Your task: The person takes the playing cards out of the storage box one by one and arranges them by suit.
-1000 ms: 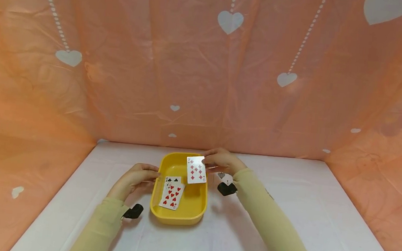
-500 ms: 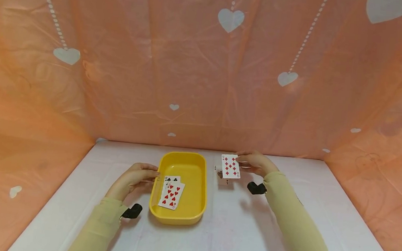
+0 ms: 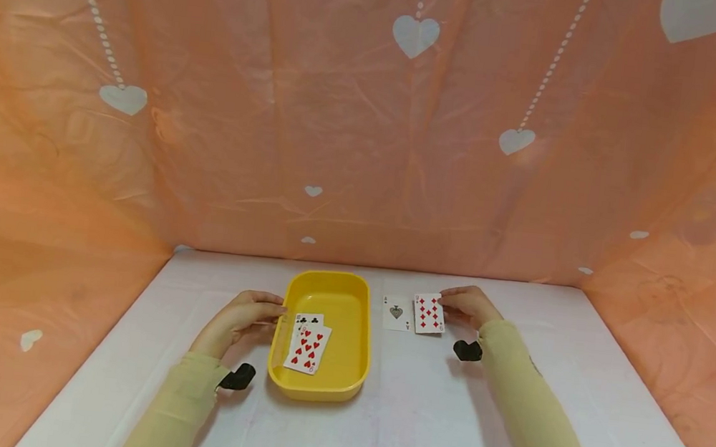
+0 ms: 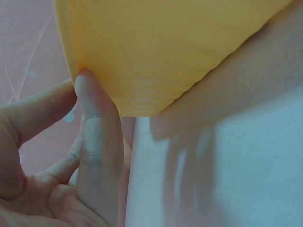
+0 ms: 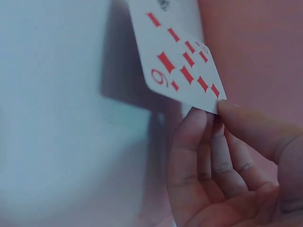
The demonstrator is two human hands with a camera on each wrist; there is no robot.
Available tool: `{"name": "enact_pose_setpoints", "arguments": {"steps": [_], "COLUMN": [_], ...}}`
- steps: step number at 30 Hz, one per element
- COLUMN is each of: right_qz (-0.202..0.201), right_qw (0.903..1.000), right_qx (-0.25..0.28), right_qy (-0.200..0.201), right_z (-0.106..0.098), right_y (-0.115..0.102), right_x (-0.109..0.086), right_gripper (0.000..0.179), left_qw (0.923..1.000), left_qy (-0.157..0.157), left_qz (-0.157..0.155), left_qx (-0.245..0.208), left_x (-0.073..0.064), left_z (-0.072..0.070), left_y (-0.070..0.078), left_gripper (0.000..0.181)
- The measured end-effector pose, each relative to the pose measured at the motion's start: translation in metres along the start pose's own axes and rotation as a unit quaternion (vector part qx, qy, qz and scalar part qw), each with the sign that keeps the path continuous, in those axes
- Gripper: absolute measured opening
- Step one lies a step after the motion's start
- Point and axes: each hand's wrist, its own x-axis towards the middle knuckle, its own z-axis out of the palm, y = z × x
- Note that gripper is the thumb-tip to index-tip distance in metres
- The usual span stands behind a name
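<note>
In the head view a yellow plastic tray (image 3: 345, 355) stands on the white table, its left rim pinched between the thumb and a finger of my left hand (image 3: 247, 317). The left wrist view shows the thumb against the tray's outer wall (image 4: 156, 52). My right hand (image 3: 469, 306) pinches a nine of diamonds (image 5: 189, 71) by its edge, face up and tilted just above the table. Left of that card lies an ace of spades (image 3: 396, 313), face up. Inside the tray a nine of hearts (image 3: 308, 348) partly covers a clubs card (image 3: 308, 319).
The white table (image 3: 404, 415) runs back to an orange curtain (image 3: 339, 150) printed with pale hearts, which also hangs at both sides. Black camera mounts (image 3: 238, 377) are worn at both wrists.
My right hand has carried the nine of diamonds rightward from over the tray, past the ace of spades, and lowered it close to the table. The left hand and tray stay put.
</note>
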Motion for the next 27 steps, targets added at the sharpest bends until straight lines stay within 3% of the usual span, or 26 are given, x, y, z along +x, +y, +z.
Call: {"name": "enact_pose_setpoints", "arguments": {"steps": [13, 23, 27], "right_qz": [0.027, 0.010, 0.002], "right_qw": [0.9986, 0.9989, 0.9989], "right_qx": [0.017, 0.009, -0.002], "right_qy": [0.041, 0.045, 0.047], "right_z": [0.003, 0.006, 0.005], "right_y": [0.011, 0.009, 0.009], "right_x": [0.013, 0.010, 0.010], "right_gripper": [0.036, 0.033, 0.031], "left_qw": [0.9999, 0.9995, 0.9997], "left_qy": [-0.003, -0.003, -0.003], "left_qz": [0.015, 0.033, 0.023], "left_qx": [0.007, -0.001, 0.001], "left_x": [-0.004, -0.006, -0.007], "left_z": [-0.001, -0.001, 0.000], "left_y": [-0.002, -0.003, -0.002], "left_gripper": [0.038, 0.038, 0.038]}}
